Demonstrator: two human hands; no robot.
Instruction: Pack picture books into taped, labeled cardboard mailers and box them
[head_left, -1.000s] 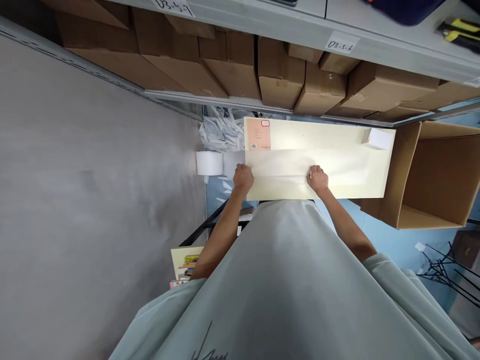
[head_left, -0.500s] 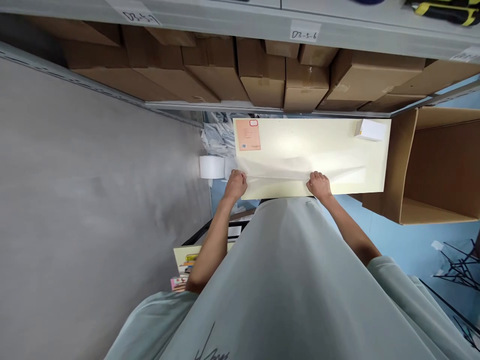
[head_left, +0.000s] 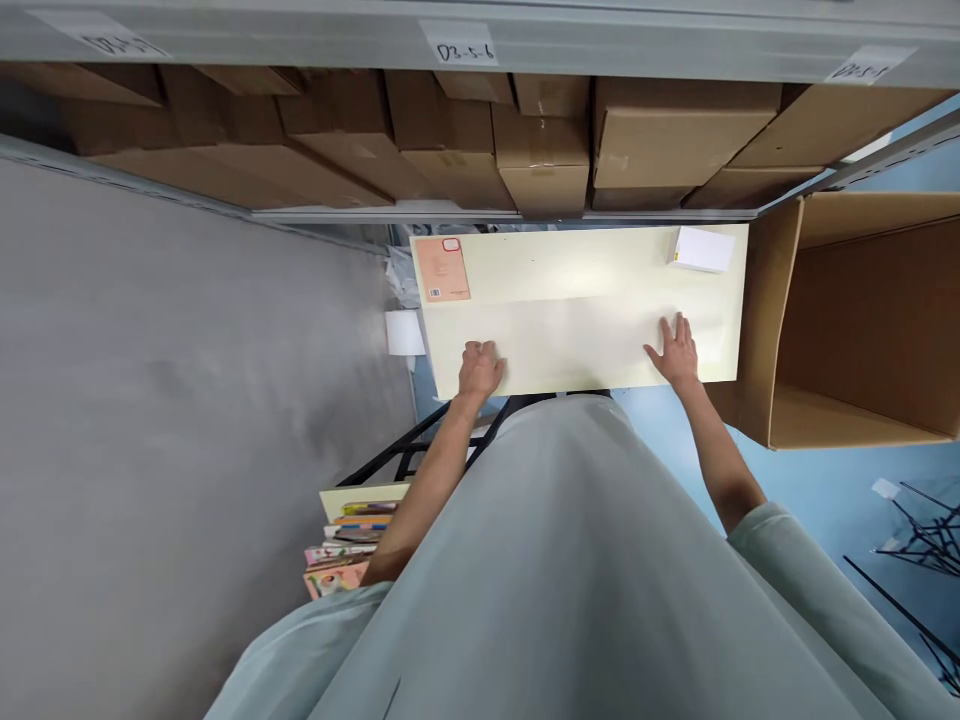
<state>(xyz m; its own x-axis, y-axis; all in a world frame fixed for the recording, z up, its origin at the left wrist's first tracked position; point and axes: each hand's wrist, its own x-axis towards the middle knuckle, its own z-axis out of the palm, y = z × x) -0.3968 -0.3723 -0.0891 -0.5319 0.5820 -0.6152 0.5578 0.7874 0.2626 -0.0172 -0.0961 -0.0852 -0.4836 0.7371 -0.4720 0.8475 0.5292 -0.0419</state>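
A thin, translucent whitish sheet (head_left: pixel 566 335) lies flat over the near part of the cream tabletop (head_left: pixel 540 262). My left hand (head_left: pixel 480 372) rests on the sheet's left part, fingers bent and thumb held apart. Farther right, my right hand (head_left: pixel 677 352) lies palm down with its fingers spread, pressing on or near the sheet's right part. I see nothing held in either hand. A pink printed booklet (head_left: pixel 442 268) sits at the far left corner of the tabletop, and a small white box (head_left: pixel 702 249) at the far right.
Brown cartons (head_left: pixel 544 160) fill the shelf (head_left: pixel 300 45) beyond the table. An open cardboard box (head_left: pixel 862 320) stands against the right side. A white roll (head_left: pixel 405 332) is past the left edge. Stacked books (head_left: pixel 356 535) are at lower left, black metal frames (head_left: pixel 930 535) at lower right.
Both hands were closed at the sheet's near edge, and the sheet was wrinkled. It now lies smooth and wider; the right hand has spread and moved right. The view has shifted.
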